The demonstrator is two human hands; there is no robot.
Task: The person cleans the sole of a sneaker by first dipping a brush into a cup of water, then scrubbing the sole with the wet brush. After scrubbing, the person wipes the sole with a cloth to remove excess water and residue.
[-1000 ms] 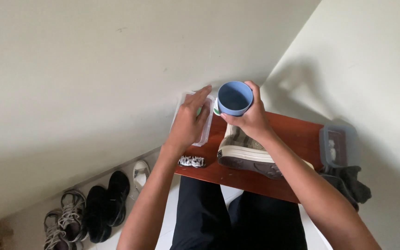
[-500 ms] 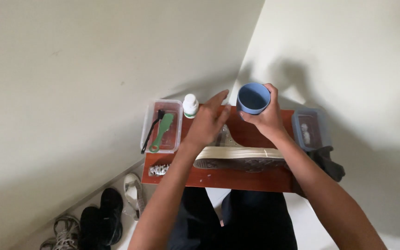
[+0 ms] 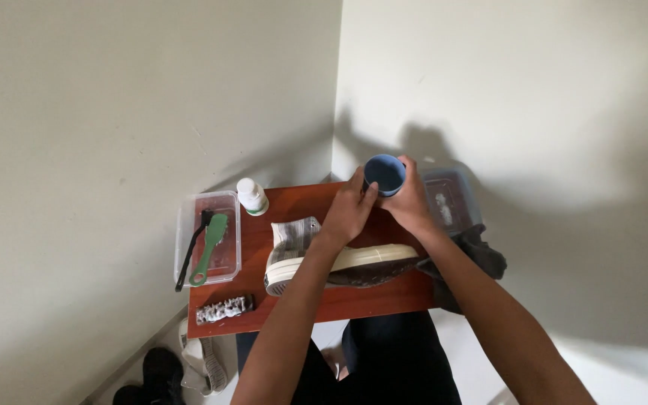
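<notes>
**Both hands on a blue cup above a small red-brown table**

Right hand [image 3: 408, 202] wraps around the blue cup [image 3: 384, 174], fingers curled tight on its side, cup upright with open mouth facing the camera. Left hand [image 3: 349, 212] partly closed, fingertips touching the cup's near-left edge; can't tell if it grips or only steadies. The cup sits raised between the two hands, over the far edge of the table [image 3: 316, 206].

Just below both hands: a shoe [image 3: 343, 266] with white sole lying on its side on the table, left forearm crossing over it. Left of the left hand: a small white bottle [image 3: 251, 196], upright. Further left: a clear plastic tub [image 3: 205, 204] with a green brush [image 3: 210, 241] and a black tool inside. Down-left of the hands, near table edge: a white-bristled brush [image 3: 223, 309]. Right of the right hand: a clear lidded container [image 3: 453, 201], dark cloth [image 3: 481, 255] beside it. Shoes on the floor [image 3: 166, 371] far down-left.
</notes>
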